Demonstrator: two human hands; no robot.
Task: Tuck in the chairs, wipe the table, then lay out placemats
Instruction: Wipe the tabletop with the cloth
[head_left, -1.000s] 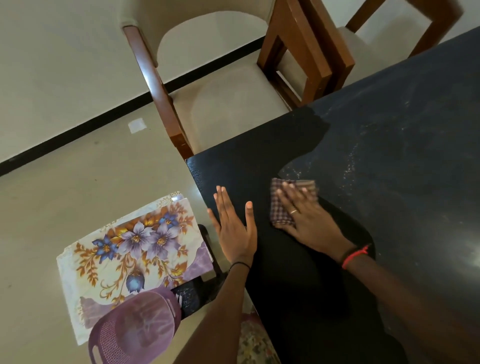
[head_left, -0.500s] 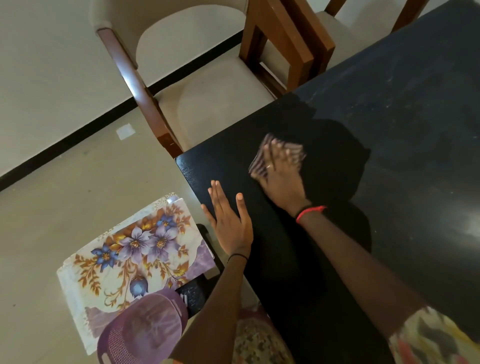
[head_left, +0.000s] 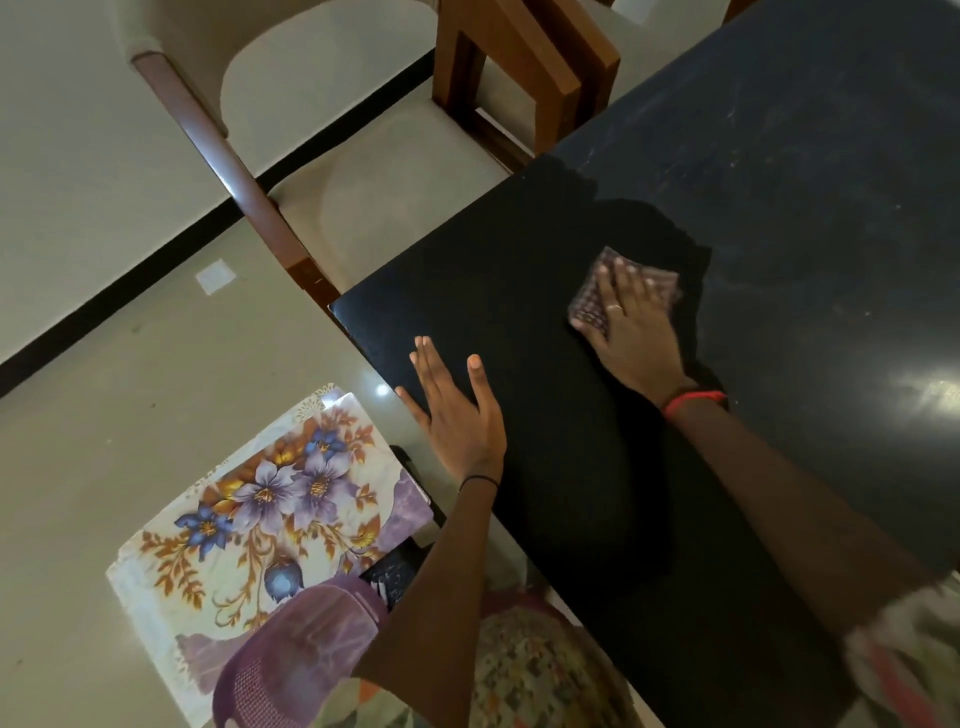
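Changed against the earlier frame: right hand (head_left: 634, 338) and checked cloth (head_left: 587, 301) now farther from the left corner, toward mid-surface (head_left: 519, 249). Fingers spread flat, pressing the cloth down. Left hand (head_left: 460, 415) unchanged, flat and open at the left edge. Beyond the far edge: cushioned chair (head_left: 395, 197). Left of the surface: floral placemats (head_left: 260, 509), purple mesh item (head_left: 291, 670). Dusty open area right of the cloth.
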